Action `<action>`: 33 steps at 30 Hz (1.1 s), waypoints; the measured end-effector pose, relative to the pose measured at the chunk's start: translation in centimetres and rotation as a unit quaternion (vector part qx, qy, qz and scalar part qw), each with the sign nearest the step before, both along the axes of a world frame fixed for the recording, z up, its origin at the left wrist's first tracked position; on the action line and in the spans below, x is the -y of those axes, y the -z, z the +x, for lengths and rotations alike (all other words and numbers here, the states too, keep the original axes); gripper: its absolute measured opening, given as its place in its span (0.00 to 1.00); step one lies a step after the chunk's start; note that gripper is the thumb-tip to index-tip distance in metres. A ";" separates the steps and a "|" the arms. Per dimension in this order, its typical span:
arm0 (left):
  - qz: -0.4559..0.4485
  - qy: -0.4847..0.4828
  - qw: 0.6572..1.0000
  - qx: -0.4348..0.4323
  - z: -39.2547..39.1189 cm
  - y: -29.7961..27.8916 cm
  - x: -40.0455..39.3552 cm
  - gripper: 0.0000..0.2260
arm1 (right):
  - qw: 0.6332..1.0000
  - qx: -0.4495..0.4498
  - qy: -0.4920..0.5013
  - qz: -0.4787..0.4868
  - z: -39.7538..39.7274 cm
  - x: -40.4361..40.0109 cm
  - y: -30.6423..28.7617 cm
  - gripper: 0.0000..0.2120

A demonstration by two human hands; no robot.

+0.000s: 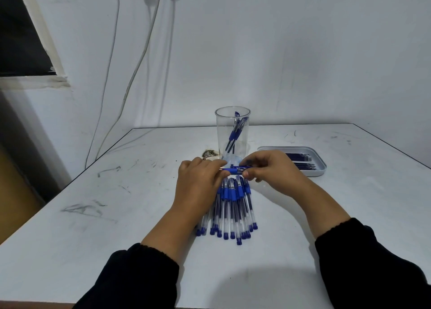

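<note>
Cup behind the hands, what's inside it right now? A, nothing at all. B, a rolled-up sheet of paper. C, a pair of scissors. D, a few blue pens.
D: a few blue pens lean inside the clear cup, showing through its wall.

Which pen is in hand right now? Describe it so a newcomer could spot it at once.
On the white table, in front of the clear cup, the left hand and right hand pinch one blue pen between them. It lies crosswise above the pile, whose pens all run toward the person.
</note>
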State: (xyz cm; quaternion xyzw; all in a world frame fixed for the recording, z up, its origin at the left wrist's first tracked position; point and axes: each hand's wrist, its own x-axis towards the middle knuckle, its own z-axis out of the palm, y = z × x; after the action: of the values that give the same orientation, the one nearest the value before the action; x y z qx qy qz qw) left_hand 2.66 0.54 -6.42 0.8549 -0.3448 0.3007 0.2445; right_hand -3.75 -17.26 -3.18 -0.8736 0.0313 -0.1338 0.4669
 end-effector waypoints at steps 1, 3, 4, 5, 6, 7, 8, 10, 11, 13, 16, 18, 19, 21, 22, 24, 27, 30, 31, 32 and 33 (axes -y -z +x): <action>-0.004 -0.002 1.000 0.000 -0.1 -0.1 0.1 0.09 | 1.000 0.005 0.000 0.006 0.0 0.0 0.0 0.11; -0.006 0.000 1.000 0.009 -0.2 -0.2 0.2 0.08 | 1.000 0.016 0.003 0.014 0.0 -0.1 -0.1 0.11; -0.006 -0.002 1.000 0.014 -0.3 -0.2 0.2 0.08 | 1.000 0.019 0.005 0.016 0.0 -0.2 -0.1 0.11; -0.002 -0.006 1.000 0.016 -0.4 -0.3 0.2 0.09 | 1.000 0.020 0.006 0.017 0.0 -0.2 -0.1 0.11; 0.003 -0.010 1.000 0.014 -0.4 -0.3 0.2 0.10 | 1.000 0.019 0.008 0.018 0.0 -0.2 0.0 0.11; 0.008 -0.014 1.000 0.012 -0.4 -0.4 0.2 0.11 | 1.000 0.018 0.009 0.018 0.0 -0.2 0.1 0.11; 0.015 -0.019 1.000 0.010 -0.5 -0.4 0.2 0.12 | 1.000 0.017 0.011 0.017 0.0 -0.2 0.1 0.11; 0.032 -0.027 0.999 0.000 -0.6 -0.5 0.2 0.14 | 1.000 0.017 0.013 0.017 0.0 -0.2 0.1 0.11; 0.041 -0.028 0.999 -0.008 -0.7 -0.6 0.2 0.15 | 1.000 0.019 0.014 0.018 0.0 -0.2 0.1 0.11; 0.064 -0.035 0.997 -0.021 -0.8 -0.8 0.3 0.17 | 0.999 0.023 0.017 0.015 -0.1 -0.3 0.1 0.11; 0.081 -0.042 0.995 -0.031 -0.9 -0.9 0.3 0.18 | 1.000 0.024 0.016 0.007 -0.1 -0.3 0.1 0.11; 0.067 -0.036 0.997 -0.018 -0.8 -0.9 0.3 0.16 | 0.999 0.028 0.011 0.037 -0.1 -0.3 0.1 0.12; 0.054 -0.031 0.998 -0.010 -0.7 -0.9 0.3 0.14 | 0.997 0.035 0.007 0.072 -0.1 -0.3 0.1 0.12; 0.021 -0.019 1.000 0.004 -0.4 -0.8 0.3 0.12 | 0.983 0.059 0.001 0.175 -0.1 -0.4 0.1 0.12; 0.004 -0.015 1.000 0.013 -0.1 -0.8 0.2 0.10 | 0.970 0.080 0.001 0.228 -0.1 -0.3 0.0 0.11; -0.020 -0.021 0.999 0.023 0.4 -0.8 0.1 0.09 | 0.938 0.140 0.019 0.317 0.0 0.1 -0.3 0.10; -0.045 -0.037 0.998 0.012 1.3 -1.0 -0.3 0.09 | 0.875 0.257 0.082 0.401 0.3 1.2 -1.7 0.12; -0.052 -0.046 0.997 -0.021 2.5 -2.0 -0.1 0.13 | 0.828 0.359 0.139 0.408 0.7 2.3 -4.7 0.12; -0.057 -0.048 0.997 -0.036 3.0 -2.5 0.2 0.15 | 0.824 0.386 0.154 0.385 1.0 2.7 -5.9 0.11; -0.063 -0.050 0.995 -0.055 3.6 -3.0 0.7 0.17 | 0.827 0.406 0.167 0.351 1.5 3.1 -7.1 0.11; -0.066 -0.053 0.993 -0.078 4.1 -3.6 1.2 0.21 | 0.835 0.422 0.179 0.305 2.0 3.3 -8.4 0.12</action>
State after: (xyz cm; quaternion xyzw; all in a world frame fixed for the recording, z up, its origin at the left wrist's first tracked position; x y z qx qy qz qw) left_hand 6.75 -0.68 -2.79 0.8747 -0.2584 0.2680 0.3103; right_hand -1.70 -20.56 5.23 -0.5250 0.0266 -0.5544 0.6452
